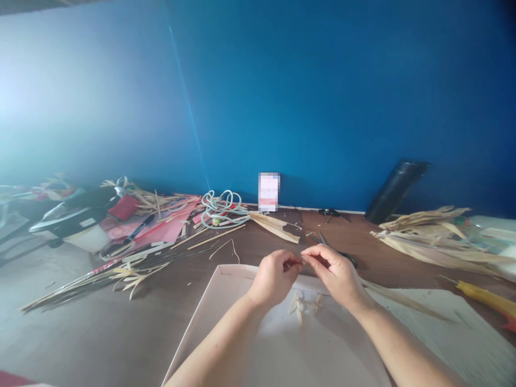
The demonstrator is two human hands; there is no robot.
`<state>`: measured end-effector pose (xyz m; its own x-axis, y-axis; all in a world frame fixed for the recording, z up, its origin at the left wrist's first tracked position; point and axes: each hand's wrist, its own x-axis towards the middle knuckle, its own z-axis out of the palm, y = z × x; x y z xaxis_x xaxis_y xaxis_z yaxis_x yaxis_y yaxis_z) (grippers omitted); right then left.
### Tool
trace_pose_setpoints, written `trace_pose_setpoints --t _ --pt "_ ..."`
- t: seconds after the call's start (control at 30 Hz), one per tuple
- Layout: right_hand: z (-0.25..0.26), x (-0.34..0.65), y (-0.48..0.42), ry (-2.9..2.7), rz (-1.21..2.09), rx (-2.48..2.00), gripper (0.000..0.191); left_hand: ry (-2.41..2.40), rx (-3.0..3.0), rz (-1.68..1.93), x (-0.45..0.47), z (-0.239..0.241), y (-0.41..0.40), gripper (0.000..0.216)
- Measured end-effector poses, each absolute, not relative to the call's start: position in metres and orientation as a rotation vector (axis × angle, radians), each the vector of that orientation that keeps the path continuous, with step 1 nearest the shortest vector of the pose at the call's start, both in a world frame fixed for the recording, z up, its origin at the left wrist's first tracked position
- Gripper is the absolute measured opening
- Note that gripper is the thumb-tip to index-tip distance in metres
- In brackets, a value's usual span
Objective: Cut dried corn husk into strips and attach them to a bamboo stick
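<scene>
My left hand [274, 275] and my right hand [337, 275] meet above the far edge of a shallow pale box [236, 273]. Both pinch with thumb and fingers, the fingertips almost touching; whatever is between them is too small to make out. Inside the box, just below my hands, lie small straw-coloured pieces [299, 309] on a whitish patch. Close behind my right hand is a pair of scissors [349, 259], partly hidden by it. A dry husk leaf [276, 226] rests on the table beyond my left hand.
Thin sticks and wires [133, 263], red paper [173, 226] and a coiled pale cable [223, 209] clutter the left. Rightward are a dark cylinder [393, 193], dried husks [431, 242], a printed sheet [451, 322] and a yellow-handled tool [484, 296]. A blue wall [306, 107] stands behind.
</scene>
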<state>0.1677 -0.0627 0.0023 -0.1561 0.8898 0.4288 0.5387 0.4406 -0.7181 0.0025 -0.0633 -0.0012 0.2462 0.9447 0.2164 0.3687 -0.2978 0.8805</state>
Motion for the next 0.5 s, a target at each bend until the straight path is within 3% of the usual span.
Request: trace_pose_setpoints --t 0.3,0.5 --pt "0.010 0.158 -0.049 -1.849 0.400 -1.240 0.021 1.283 2.029 1.092 0.007 -0.012 -0.064 0.012" --pt "0.041 0.109 -0.022 -2.207 0.280 -1.137 0.017 1.460 2.083 0.999 0.011 -0.022 -0.059 0.018"
